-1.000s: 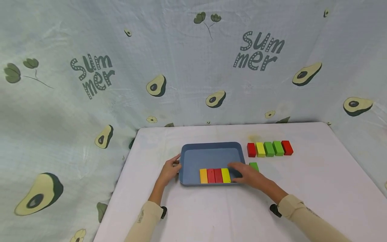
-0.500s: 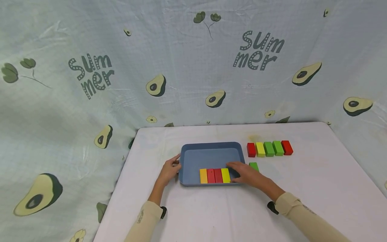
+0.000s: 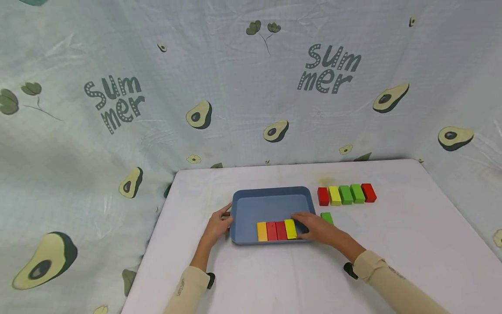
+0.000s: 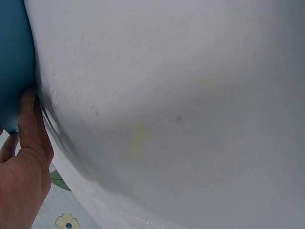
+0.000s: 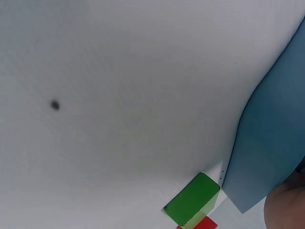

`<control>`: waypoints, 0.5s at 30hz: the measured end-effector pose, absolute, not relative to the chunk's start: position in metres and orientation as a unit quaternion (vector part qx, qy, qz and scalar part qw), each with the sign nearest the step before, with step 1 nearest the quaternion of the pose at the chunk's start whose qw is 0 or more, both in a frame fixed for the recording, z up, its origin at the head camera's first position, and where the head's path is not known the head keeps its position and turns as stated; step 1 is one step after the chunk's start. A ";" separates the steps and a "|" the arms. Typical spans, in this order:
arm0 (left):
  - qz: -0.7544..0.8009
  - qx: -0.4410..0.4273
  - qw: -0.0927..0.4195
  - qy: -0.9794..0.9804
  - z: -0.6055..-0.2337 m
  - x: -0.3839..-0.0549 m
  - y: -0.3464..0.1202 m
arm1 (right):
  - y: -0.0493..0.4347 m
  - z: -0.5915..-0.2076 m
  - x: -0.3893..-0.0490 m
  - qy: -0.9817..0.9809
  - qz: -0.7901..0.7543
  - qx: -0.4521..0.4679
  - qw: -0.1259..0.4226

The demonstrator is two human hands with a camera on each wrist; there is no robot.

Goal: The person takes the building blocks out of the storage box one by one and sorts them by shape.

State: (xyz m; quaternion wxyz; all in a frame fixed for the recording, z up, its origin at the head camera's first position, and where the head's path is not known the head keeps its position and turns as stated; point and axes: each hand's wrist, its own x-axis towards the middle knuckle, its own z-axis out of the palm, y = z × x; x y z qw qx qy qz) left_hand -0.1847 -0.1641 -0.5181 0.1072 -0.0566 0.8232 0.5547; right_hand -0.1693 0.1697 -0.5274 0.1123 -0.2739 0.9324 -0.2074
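The blue tray point(image 3: 270, 192) lies on the table, with an orange block point(image 3: 262, 231), two red blocks point(image 3: 271, 231) and a yellow block point(image 3: 290, 229) side by side along its near wall. My left hand point(image 3: 215, 226) holds the tray's left edge; in the left wrist view its fingers point(image 4: 29, 124) lie along the outer wall. Over the tray's right side, my right hand point(image 3: 319, 229) pinches the yellow block at the row's right end, finger at its far end and thumb at its near end. The right wrist view shows only a bit of this hand, the rest hidden behind the tray.
Right of the tray stands a row of blocks: a red block point(image 3: 323, 196), a yellow block point(image 3: 334, 196), two green blocks point(image 3: 346, 195) and another red block point(image 3: 368, 192). One green block point(image 3: 326, 217) sits nearer, partly behind the right hand. A printed cloth hangs behind the table.
The head view has shifted slightly. My right hand has moved a little left, and the yellow block in the tray now stands slightly slanted against its row. The left hand stays at the tray.
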 end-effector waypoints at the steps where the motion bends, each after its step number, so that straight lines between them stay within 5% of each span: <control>1: 0.555 -0.058 0.106 0.823 -0.518 -0.185 -0.164 | 0.169 -0.527 -0.169 0.933 -0.206 -0.274 0.114; 15: 0.564 -0.055 0.103 0.817 -0.520 -0.185 -0.165 | 0.165 -0.524 -0.171 0.940 -0.174 -0.269 0.118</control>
